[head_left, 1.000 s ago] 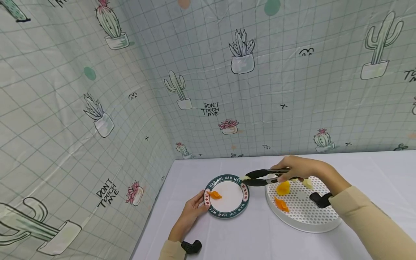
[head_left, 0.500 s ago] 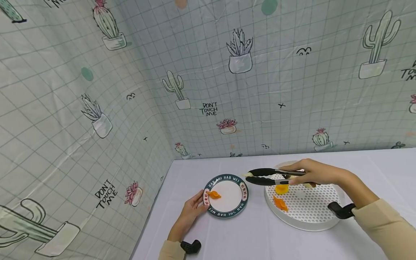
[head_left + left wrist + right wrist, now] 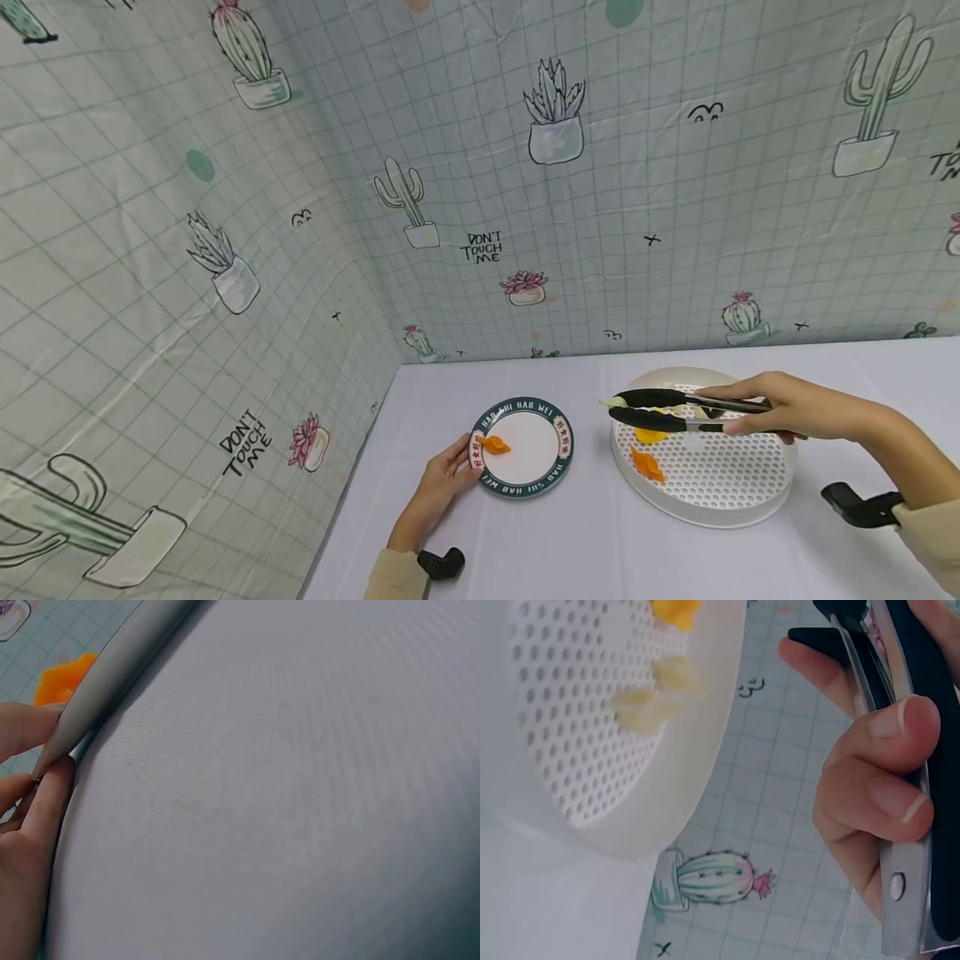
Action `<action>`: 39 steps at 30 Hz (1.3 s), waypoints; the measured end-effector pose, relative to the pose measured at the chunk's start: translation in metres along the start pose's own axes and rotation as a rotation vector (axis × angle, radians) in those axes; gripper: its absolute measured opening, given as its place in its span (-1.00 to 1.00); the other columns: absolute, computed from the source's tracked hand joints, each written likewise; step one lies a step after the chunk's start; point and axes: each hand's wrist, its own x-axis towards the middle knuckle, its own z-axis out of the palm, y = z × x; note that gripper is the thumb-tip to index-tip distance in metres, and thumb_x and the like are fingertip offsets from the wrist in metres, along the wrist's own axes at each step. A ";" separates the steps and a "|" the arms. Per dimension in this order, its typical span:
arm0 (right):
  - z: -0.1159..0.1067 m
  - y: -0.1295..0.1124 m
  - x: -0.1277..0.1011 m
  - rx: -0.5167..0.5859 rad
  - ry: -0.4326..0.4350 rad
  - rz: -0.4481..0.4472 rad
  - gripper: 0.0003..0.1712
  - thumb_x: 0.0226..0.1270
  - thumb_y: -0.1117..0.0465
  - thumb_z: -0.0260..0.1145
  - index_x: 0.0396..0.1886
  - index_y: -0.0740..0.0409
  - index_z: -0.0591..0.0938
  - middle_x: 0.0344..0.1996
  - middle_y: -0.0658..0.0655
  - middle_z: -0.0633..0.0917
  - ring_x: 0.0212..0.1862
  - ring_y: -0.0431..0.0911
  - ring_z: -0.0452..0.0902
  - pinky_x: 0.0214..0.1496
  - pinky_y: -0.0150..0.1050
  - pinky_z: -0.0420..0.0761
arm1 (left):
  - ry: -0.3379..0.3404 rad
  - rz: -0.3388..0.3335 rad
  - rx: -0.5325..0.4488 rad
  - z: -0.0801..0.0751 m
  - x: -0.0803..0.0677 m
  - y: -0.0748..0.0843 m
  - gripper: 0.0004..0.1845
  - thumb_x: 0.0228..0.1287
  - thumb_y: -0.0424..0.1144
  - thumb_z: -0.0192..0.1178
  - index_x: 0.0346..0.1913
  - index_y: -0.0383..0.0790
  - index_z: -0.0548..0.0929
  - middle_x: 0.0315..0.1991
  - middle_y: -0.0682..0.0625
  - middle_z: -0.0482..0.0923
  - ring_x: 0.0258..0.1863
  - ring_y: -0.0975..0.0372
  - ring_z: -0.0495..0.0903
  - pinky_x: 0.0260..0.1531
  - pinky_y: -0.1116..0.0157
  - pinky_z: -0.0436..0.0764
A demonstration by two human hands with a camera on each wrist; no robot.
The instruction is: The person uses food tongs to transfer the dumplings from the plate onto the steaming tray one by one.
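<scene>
2 cactus-print sheets [image 3: 225,208] wall in the corner ahead of you, and the white table [image 3: 570,550] runs out from them. On the table, the biggest item is the white perforated tray [image 3: 720,500] at your right, with 1 orange piece [image 3: 647,465] lying near its left edge and 1 yellow piece [image 3: 649,435] just behind that, partly under the tongs. In the right wrist view 2 pale pieces [image 3: 656,694] also lie on the tray's holes. Left of the tray, close but apart from it, sits the green-rimmed plate [image 3: 558,467] with 1 small orange piece [image 3: 496,445] lying near its left rim.

Your right hand [image 3: 780,408] is curled round the black tongs [image 3: 675,410], thumb and fingers squeezing both arms; the tongs point left, level above the tray's near-left part. Their tips stand close together at the tray's left edge and pinch 1 small pale piece [image 3: 612,402], held in the air above that edge.

Your left hand [image 3: 442,492] rests on the table with its fingers fairly straight, the fingertips [image 3: 41,776] pressing against the plate's left rim; it grips nothing. A black strap mount shows at each of your wrists.
</scene>
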 end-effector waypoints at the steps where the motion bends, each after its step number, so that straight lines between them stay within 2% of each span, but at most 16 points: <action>1: -0.001 0.001 -0.005 -0.004 0.003 -0.001 -0.43 0.42 0.32 0.27 0.38 0.38 0.43 0.06 -0.13 0.60 -0.75 -0.21 0.30 -0.78 -0.35 0.42 | -0.004 0.008 0.003 0.000 0.000 0.000 -0.21 0.32 -0.38 0.30 0.51 -0.44 0.14 0.49 -0.31 0.15 0.49 -0.03 0.13 0.34 0.35 0.29; 2: -0.002 0.003 -0.009 -0.005 0.006 -0.003 -0.43 0.42 0.34 0.27 0.39 0.34 0.44 0.09 -0.24 0.58 -0.77 -0.18 0.31 -0.79 -0.35 0.41 | -0.006 0.008 0.000 0.000 0.001 0.001 -0.20 0.31 -0.38 0.30 0.51 -0.44 0.14 0.50 -0.30 0.14 0.49 -0.03 0.13 0.35 0.34 0.29; 3: -0.004 0.004 -0.013 -0.009 0.005 -0.004 -0.43 0.42 0.35 0.26 0.40 0.28 0.44 0.01 -0.32 0.58 -0.77 -0.17 0.31 -0.79 -0.35 0.41 | -0.010 0.017 0.006 0.000 0.001 0.001 -0.20 0.32 -0.37 0.30 0.51 -0.46 0.14 0.49 -0.32 0.14 0.49 -0.05 0.13 0.35 0.33 0.29; 4: -0.005 0.005 -0.017 -0.013 0.012 -0.001 -0.43 0.42 0.36 0.26 0.41 0.21 0.46 0.07 -0.37 0.54 -0.77 -0.18 0.32 -0.79 -0.35 0.41 | -0.011 0.020 0.010 -0.001 0.001 0.001 -0.20 0.32 -0.37 0.30 0.51 -0.46 0.13 0.50 -0.32 0.13 0.49 -0.05 0.13 0.35 0.33 0.29; 7: -0.007 0.007 -0.029 -0.029 0.023 0.017 -0.41 0.42 0.35 0.26 0.42 0.03 0.47 0.09 -0.44 0.51 -0.76 -0.24 0.32 -0.80 -0.37 0.39 | -0.014 0.036 0.024 -0.001 0.001 0.003 -0.19 0.32 -0.35 0.31 0.50 -0.47 0.13 0.49 -0.34 0.13 0.49 -0.07 0.13 0.34 0.33 0.29; 12: -0.008 0.015 -0.046 -0.054 0.023 0.043 -0.41 0.42 0.32 0.27 0.42 -0.05 0.48 0.11 -0.42 0.51 -0.73 -0.36 0.30 -0.80 -0.39 0.39 | -0.004 0.019 0.022 -0.001 0.001 0.006 -0.19 0.30 -0.35 0.32 0.51 -0.44 0.14 0.50 -0.31 0.14 0.49 -0.05 0.12 0.33 0.36 0.28; 16: -0.008 0.026 -0.055 -0.072 0.023 0.030 -0.40 0.40 0.33 0.28 0.41 -0.09 0.50 0.07 -0.37 0.55 -0.72 -0.42 0.27 -0.81 -0.39 0.40 | 0.001 0.011 0.010 0.000 0.000 0.006 -0.21 0.32 -0.39 0.30 0.51 -0.45 0.14 0.50 -0.31 0.13 0.50 -0.05 0.11 0.37 0.27 0.24; 19: -0.007 0.032 -0.059 -0.072 0.024 0.006 -0.37 0.38 0.35 0.30 0.40 -0.15 0.51 0.09 -0.42 0.52 -0.72 -0.47 0.24 -0.83 -0.38 0.41 | -0.004 0.021 0.003 -0.001 -0.001 0.005 -0.22 0.32 -0.41 0.28 0.50 -0.47 0.13 0.49 -0.33 0.13 0.50 -0.07 0.11 0.38 0.26 0.24; 26: -0.002 0.037 -0.060 -0.073 0.025 -0.022 -0.26 0.34 0.37 0.33 0.36 -0.45 0.47 0.15 -0.52 0.39 -0.76 -0.46 0.24 -0.82 -0.37 0.42 | -0.004 0.024 -0.010 0.000 -0.002 0.004 -0.22 0.32 -0.42 0.28 0.50 -0.48 0.13 0.49 -0.33 0.13 0.50 -0.05 0.11 0.36 0.33 0.26; 30: 0.000 0.039 -0.061 -0.092 0.028 -0.033 -0.27 0.33 0.36 0.34 0.36 -0.41 0.47 0.17 -0.50 0.39 -0.78 -0.45 0.22 -0.83 -0.40 0.41 | -0.004 0.026 -0.008 0.001 -0.002 0.003 -0.22 0.33 -0.40 0.28 0.51 -0.46 0.13 0.50 -0.32 0.12 0.50 -0.04 0.11 0.37 0.29 0.24; 32: 0.001 0.039 -0.061 -0.116 0.033 -0.018 -0.31 0.33 0.33 0.35 0.36 -0.33 0.49 0.17 -0.37 0.50 -0.79 -0.45 0.21 -0.83 -0.41 0.41 | -0.008 0.029 -0.012 0.001 -0.002 0.003 -0.21 0.33 -0.40 0.27 0.51 -0.46 0.12 0.50 -0.32 0.11 0.50 -0.04 0.10 0.38 0.28 0.23; 35: 0.003 0.040 -0.061 -0.160 0.028 0.023 -0.38 0.32 0.27 0.37 0.37 -0.14 0.53 0.13 0.14 0.67 -0.80 -0.45 0.20 -0.83 -0.39 0.43 | -0.012 0.030 -0.014 0.001 -0.002 0.002 -0.21 0.33 -0.40 0.28 0.51 -0.46 0.12 0.50 -0.32 0.12 0.50 -0.05 0.10 0.38 0.28 0.23; 38: 0.005 0.040 -0.061 -0.182 0.009 0.052 -0.40 0.32 0.23 0.38 0.36 0.09 0.53 0.05 0.65 0.51 -0.80 -0.44 0.21 -0.83 -0.36 0.44 | -0.010 0.024 -0.010 0.001 -0.002 0.001 -0.21 0.32 -0.39 0.29 0.51 -0.46 0.13 0.50 -0.32 0.13 0.50 -0.05 0.10 0.36 0.32 0.26; 39: 0.006 0.040 -0.060 -0.183 0.004 0.060 -0.40 0.32 0.22 0.39 0.36 0.12 0.53 0.05 0.67 0.50 -0.79 -0.44 0.21 -0.83 -0.36 0.45 | -0.009 0.023 -0.008 0.001 -0.001 0.000 -0.21 0.32 -0.39 0.30 0.51 -0.45 0.14 0.50 -0.32 0.13 0.50 -0.05 0.11 0.35 0.34 0.27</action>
